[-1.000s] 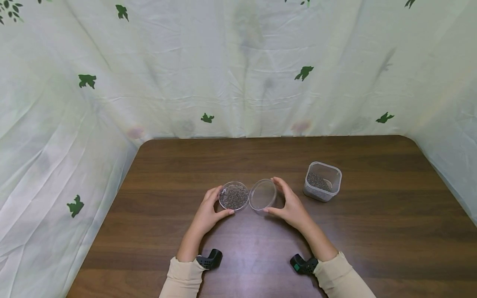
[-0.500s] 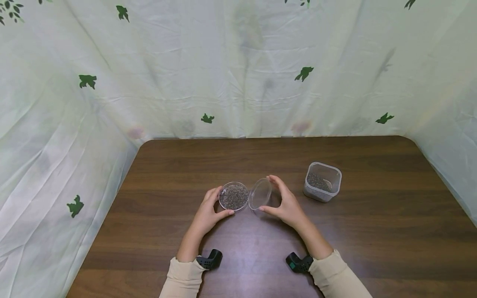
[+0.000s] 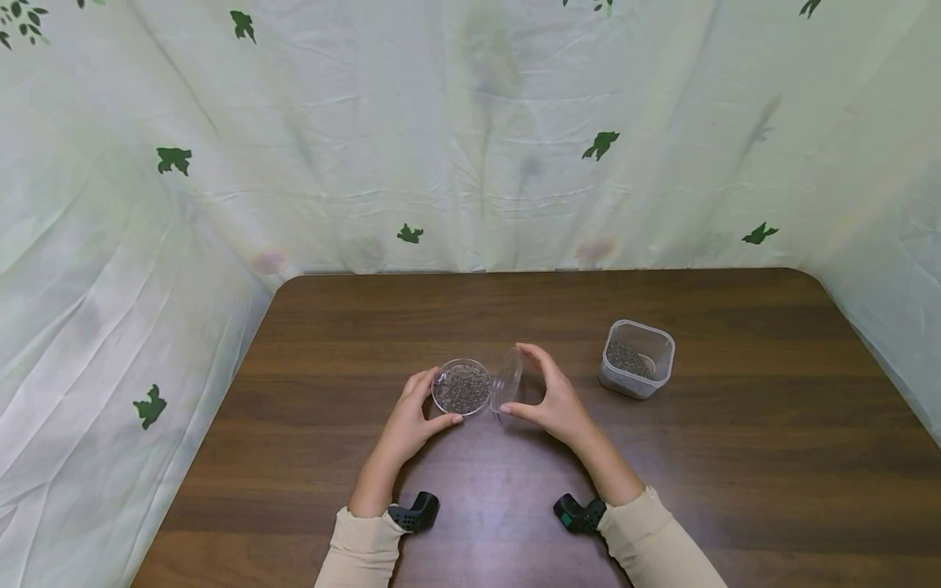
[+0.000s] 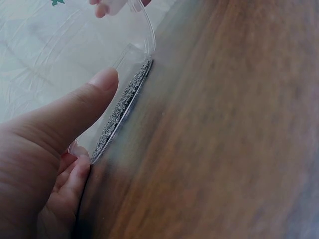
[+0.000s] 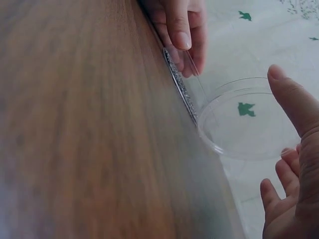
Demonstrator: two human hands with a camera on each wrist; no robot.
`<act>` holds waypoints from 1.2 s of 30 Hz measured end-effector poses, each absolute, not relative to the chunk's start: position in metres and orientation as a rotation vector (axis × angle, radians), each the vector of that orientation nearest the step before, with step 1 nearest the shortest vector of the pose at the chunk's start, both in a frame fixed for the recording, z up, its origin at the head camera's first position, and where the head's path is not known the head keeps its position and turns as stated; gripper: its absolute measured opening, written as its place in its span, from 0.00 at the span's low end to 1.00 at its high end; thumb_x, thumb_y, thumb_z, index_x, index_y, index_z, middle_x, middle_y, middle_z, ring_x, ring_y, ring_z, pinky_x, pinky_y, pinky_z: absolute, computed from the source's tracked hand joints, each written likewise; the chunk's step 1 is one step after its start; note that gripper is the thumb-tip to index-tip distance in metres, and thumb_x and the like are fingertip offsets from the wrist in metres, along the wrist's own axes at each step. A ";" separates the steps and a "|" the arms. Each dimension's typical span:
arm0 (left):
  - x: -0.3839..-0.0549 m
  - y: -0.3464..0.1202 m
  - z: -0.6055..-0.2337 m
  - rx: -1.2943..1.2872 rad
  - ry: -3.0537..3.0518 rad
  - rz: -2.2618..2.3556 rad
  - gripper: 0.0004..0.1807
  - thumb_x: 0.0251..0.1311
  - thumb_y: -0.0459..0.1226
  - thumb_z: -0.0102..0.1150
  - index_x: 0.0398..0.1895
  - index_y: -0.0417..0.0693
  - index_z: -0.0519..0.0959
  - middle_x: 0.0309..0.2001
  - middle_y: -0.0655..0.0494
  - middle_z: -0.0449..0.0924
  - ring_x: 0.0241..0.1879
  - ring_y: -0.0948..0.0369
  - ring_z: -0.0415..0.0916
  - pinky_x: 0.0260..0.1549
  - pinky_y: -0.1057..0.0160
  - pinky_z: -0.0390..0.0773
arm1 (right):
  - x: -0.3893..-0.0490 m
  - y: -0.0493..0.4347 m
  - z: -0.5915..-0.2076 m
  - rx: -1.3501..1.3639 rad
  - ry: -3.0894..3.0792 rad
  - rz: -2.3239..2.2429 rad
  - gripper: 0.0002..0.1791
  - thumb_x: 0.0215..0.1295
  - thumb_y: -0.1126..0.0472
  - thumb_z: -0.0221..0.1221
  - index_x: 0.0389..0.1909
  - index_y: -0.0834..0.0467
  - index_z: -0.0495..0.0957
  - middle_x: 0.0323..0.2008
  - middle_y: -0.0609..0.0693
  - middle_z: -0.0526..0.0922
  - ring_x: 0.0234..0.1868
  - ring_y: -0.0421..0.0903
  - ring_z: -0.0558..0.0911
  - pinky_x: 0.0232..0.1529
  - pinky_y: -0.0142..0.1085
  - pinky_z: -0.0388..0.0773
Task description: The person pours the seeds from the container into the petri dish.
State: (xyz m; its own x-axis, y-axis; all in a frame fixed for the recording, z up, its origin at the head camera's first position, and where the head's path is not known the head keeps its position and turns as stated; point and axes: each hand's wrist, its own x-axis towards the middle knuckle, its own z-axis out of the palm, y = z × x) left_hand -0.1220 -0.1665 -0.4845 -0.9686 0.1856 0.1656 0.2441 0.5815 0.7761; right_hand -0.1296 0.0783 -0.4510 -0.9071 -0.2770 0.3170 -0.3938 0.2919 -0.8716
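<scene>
A round clear petri dish (image 3: 461, 389) filled with dark grey granules sits flat on the table in the head view. My left hand (image 3: 406, 418) grips its left side, thumb at the near rim and fingers at the far rim. Beside it, the clear petri dish lid (image 3: 507, 384) stands steeply tilted, its lower edge at the dish's right rim. Thumb and fingers of my right hand (image 3: 560, 407) hold the lid by its edges. The right wrist view shows the lid (image 5: 244, 122) nearly upright; the left wrist view shows the granules in the dish (image 4: 119, 112) side-on.
To the right, a clear square plastic tub (image 3: 638, 389) holds more dark granules and a pale object partly among them. The brown wooden table (image 3: 750, 425) ends at a white curtain (image 3: 470, 163) with green leaf shapes, behind and at both sides.
My right hand has moved left and tipped the lid from a shallow slant to nearly upright against the dish. The left hand and the dish stay where they were.
</scene>
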 end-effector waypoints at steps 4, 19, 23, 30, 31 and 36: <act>-0.122 -0.167 -0.485 -0.369 -2.737 -1.356 0.47 0.39 0.42 0.72 0.63 0.36 0.60 0.58 0.42 0.61 0.56 0.50 0.63 0.55 0.53 0.63 | -0.126 0.073 -0.440 0.651 -2.422 1.717 0.47 0.37 0.65 0.72 0.61 0.66 0.58 0.60 0.60 0.64 0.60 0.55 0.62 0.59 0.49 0.57; -0.123 -0.168 -0.487 -0.378 -2.737 -1.344 0.47 0.39 0.43 0.71 0.63 0.36 0.60 0.58 0.42 0.61 0.55 0.49 0.64 0.54 0.53 0.64 | -0.150 0.067 -0.477 0.705 -2.385 1.810 0.54 0.34 0.60 0.74 0.65 0.58 0.55 0.63 0.56 0.59 0.63 0.51 0.60 0.60 0.44 0.58; -0.123 -0.168 -0.486 -0.382 -2.732 -1.345 0.47 0.39 0.43 0.71 0.63 0.36 0.60 0.58 0.42 0.61 0.55 0.49 0.64 0.54 0.53 0.64 | -0.147 0.064 -0.468 0.724 -2.387 1.856 0.53 0.36 0.65 0.73 0.64 0.62 0.53 0.63 0.61 0.58 0.63 0.55 0.59 0.60 0.45 0.57; -0.122 -0.167 -0.485 -0.381 -2.725 -1.363 0.47 0.39 0.42 0.72 0.63 0.36 0.60 0.58 0.42 0.61 0.54 0.49 0.66 0.53 0.54 0.65 | -0.142 0.061 -0.450 0.779 -2.382 1.909 0.53 0.38 0.70 0.71 0.64 0.67 0.49 0.62 0.68 0.56 0.62 0.59 0.59 0.60 0.50 0.56; -0.122 -0.167 -0.485 -0.380 -2.725 -1.365 0.47 0.39 0.42 0.72 0.63 0.36 0.60 0.58 0.42 0.61 0.54 0.48 0.66 0.53 0.54 0.65 | -0.142 0.060 -0.449 0.781 -2.387 1.916 0.53 0.38 0.70 0.71 0.64 0.67 0.49 0.62 0.68 0.56 0.62 0.60 0.59 0.60 0.50 0.56; -0.122 -0.167 -0.485 -0.371 -2.741 -1.361 0.46 0.40 0.42 0.71 0.63 0.36 0.60 0.58 0.42 0.61 0.54 0.49 0.66 0.54 0.55 0.65 | -0.144 0.059 -0.449 0.778 -2.403 1.965 0.54 0.37 0.71 0.71 0.65 0.65 0.48 0.62 0.67 0.55 0.61 0.60 0.60 0.59 0.51 0.56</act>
